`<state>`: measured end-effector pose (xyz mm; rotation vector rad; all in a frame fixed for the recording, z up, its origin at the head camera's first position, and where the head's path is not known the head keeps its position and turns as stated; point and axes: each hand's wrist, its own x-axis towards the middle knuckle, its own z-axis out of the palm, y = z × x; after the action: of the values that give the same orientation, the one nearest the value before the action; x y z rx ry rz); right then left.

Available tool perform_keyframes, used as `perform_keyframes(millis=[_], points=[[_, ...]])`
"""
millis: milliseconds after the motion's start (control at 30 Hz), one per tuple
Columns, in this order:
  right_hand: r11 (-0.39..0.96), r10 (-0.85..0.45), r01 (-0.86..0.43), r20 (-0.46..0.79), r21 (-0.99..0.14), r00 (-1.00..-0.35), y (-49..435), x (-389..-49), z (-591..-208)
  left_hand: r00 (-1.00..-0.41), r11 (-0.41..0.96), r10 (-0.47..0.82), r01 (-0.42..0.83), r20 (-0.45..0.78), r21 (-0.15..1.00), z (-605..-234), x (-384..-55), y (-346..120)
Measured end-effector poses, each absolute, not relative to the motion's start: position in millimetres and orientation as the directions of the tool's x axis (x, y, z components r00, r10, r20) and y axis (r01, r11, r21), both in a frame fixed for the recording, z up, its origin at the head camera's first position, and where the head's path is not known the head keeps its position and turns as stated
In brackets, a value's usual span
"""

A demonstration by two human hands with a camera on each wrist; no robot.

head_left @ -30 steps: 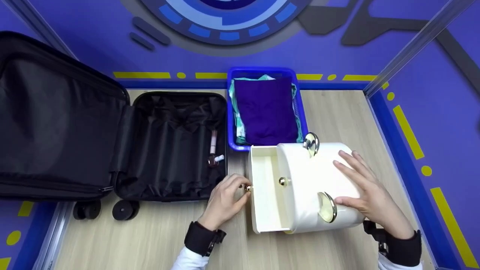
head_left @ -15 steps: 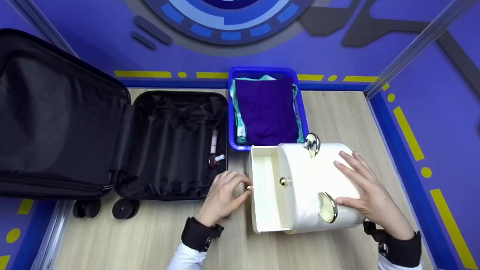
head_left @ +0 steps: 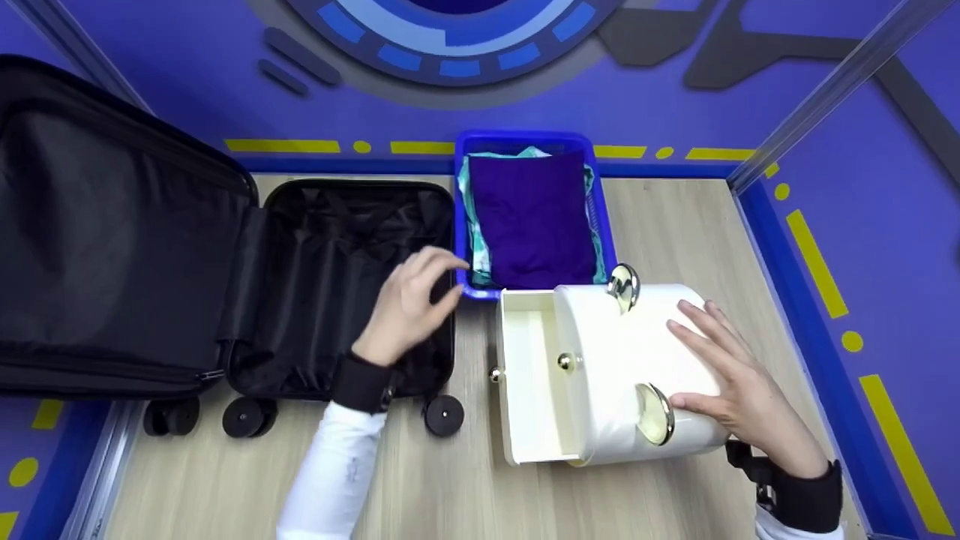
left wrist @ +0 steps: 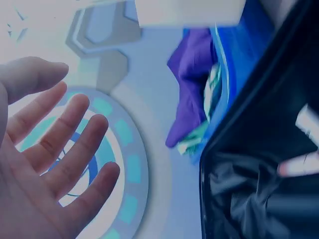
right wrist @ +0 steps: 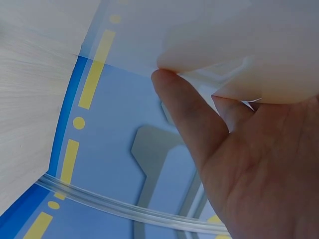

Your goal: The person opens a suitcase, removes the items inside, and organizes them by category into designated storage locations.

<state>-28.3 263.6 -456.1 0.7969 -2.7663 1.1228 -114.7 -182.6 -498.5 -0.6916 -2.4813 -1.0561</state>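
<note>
My left hand (head_left: pixel 409 304) hovers over the right side of the black suitcase (head_left: pixel 322 300), fingers loosely bent and holding nothing. In the left wrist view its palm and spread fingers show. My right hand (head_left: pixel 739 386) rests on the white drawer box (head_left: pixel 637 352), fingers extended over its surface. That box has shiny oval ear-like trims and a gold knob. Its drawer (head_left: pixel 532 375) is pulled out to the left, with another gold knob (head_left: pixel 495 375) on the front; I see nothing inside. A pink-tipped tube (left wrist: pixel 301 165) and a white-capped item (left wrist: pixel 308 122) lie in the suitcase, hidden by my hand in the head view.
Behind the drawer box stands a blue basket (head_left: pixel 461 217) with a folded purple cloth (head_left: pixel 532 217) over teal-and-white fabric. The suitcase lid (head_left: pixel 112 240) stands open at the left. Blue walls border the wooden surface (head_left: pixel 540 502); suitcase wheels (head_left: pixel 444 415) jut toward the front.
My left hand has let go of the drawer's front knob and moved up and left over the suitcase. The drawer stays pulled out, and my right hand keeps its place on the box.
</note>
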Motion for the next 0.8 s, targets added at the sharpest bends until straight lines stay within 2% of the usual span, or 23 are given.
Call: perform_keyframes(millis=[133, 300, 400, 533, 667, 800], points=[[0.599, -0.441, -0.485, 0.243, -0.637, -0.864, 263.7, -28.5, -456.6, -0.877, 0.635, 0.302, 0.478, 0.375, 0.607, -506.1, -140.2, -194.6], [0.59, -0.429, -0.494, 0.269, -0.639, -0.862, 263.8, -29.0, -460.5, -0.945, 0.687, 0.316, 0.293, 0.089, 0.665, -530.3, -161.5, -205.1], [0.588, -0.428, -0.497, 0.277, -0.638, -0.86, 264.9, -29.3, -462.1, -0.94, 0.723, 0.328, 0.19, -0.089, 0.664, -544.0, -167.6, -207.8], [0.591, -0.424, -0.493, 0.275, -0.639, -0.863, 265.4, -29.1, -462.4, -0.91, 0.783, 0.333, 0.122, -0.246, 0.61, -557.3, -170.5, -208.5], [0.59, -0.427, -0.497, 0.276, -0.636, -0.861, 264.8, -29.5, -461.7, -0.881, 0.817, 0.348, 0.118, -0.32, 0.564, -566.7, -170.5, -207.9], [0.59, -0.433, -0.506, 0.283, -0.629, -0.856, 264.6, -29.5, -460.7, -0.875, 0.838, 0.348, 0.13, -0.336, 0.531, -573.9, -169.8, -207.0]])
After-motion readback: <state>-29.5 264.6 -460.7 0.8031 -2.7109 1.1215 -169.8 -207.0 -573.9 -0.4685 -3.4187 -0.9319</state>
